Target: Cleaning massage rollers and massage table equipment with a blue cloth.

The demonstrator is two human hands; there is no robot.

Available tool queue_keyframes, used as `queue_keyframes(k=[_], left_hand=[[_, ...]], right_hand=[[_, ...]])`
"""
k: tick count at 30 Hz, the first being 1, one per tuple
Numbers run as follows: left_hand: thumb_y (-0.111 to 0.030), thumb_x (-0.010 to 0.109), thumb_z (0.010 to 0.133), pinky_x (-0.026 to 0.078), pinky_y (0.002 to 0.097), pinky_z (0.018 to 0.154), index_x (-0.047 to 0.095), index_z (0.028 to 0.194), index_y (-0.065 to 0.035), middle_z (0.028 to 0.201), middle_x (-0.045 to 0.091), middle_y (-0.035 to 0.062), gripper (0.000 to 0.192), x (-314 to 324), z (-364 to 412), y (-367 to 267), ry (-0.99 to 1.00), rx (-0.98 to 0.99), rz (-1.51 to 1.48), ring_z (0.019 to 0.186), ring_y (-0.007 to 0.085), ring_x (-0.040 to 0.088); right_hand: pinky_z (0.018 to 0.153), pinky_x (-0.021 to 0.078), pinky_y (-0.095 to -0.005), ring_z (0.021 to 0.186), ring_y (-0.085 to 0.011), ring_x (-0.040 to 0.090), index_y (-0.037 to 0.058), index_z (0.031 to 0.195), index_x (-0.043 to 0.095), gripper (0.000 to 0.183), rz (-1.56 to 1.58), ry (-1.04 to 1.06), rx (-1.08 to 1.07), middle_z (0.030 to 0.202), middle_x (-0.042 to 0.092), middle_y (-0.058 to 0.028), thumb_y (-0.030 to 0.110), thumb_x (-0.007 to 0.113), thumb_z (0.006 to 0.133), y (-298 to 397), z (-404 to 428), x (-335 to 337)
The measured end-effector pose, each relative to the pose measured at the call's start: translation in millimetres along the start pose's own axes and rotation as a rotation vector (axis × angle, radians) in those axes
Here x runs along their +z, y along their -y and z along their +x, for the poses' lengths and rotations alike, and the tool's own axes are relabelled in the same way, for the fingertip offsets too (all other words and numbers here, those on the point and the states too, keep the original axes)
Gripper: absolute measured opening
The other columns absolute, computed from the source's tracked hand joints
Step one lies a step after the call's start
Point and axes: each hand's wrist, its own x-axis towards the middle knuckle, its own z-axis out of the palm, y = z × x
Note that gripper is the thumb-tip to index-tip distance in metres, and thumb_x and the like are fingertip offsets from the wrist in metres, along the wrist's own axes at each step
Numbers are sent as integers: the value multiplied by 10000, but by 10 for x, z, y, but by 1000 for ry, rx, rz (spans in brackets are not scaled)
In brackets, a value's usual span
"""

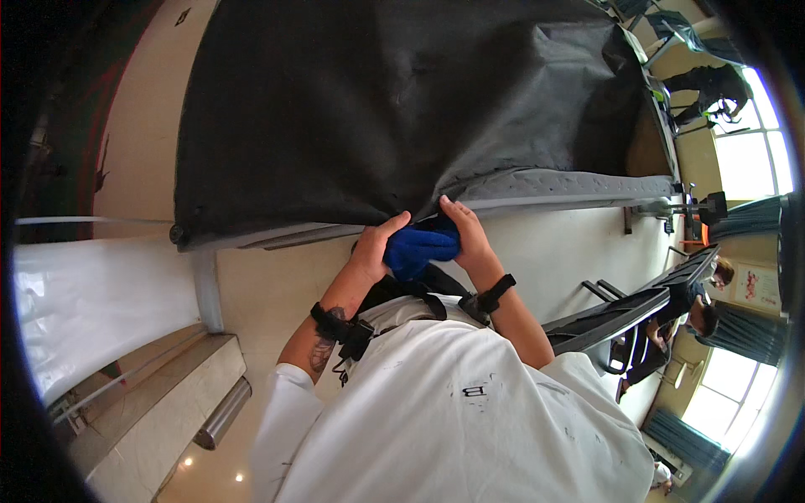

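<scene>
A large black sheet (352,113), leather-like, is draped over a table-like frame before me. Creases fan out from its near edge, where both my hands are. My left hand (372,248) grips that edge with the thumb on top. Close beside it, my right hand (470,236) pinches the same edge, thumb pointing away from me. A bundled blue cloth (421,248) shows between my palms, below the edge; my fingers are partly hidden behind it. Right of my hands, the sheet is lifted off a grey padded rail (560,187) with a row of small dents.
A white sheet (107,308) hangs at the left, above a stone-like ledge (170,402) and a metal cylinder (223,415). Black padded panels (616,320) lean at the right, near a seated person (666,327). Another person (710,91) bends by the far window.
</scene>
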Motion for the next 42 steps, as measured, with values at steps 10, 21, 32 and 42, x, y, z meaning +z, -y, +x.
queue_keyframes(k=[10,21,32,42], left_hand=[[-319,692,907,531,288,691,684,893,-20,855,690,62,299,114,-128,349,-273,193,97,738,168,668],[-277,708,884,529,266,637,680,864,-48,808,692,40,232,120,-73,455,-344,321,129,682,144,670],[-277,724,891,477,293,757,694,924,-9,886,681,54,271,-302,415,540,-511,357,327,825,154,626],[-404,664,936,486,317,652,603,796,-91,762,605,36,348,-297,579,727,-689,339,371,698,163,598]], right_hand=[[496,331,-250,600,-42,404,33,717,577,423,-546,28,-311,659,495,55,379,684,936,-271,93,-537],[494,330,-273,581,-56,407,4,756,648,461,-715,88,-311,621,495,38,427,663,937,-141,31,-534],[586,395,-232,653,-50,493,-5,829,691,427,-660,138,-163,708,596,24,402,651,954,-227,416,-601],[710,426,-248,767,-85,513,3,865,692,375,-491,124,-172,839,648,7,367,667,950,-344,565,-641]])
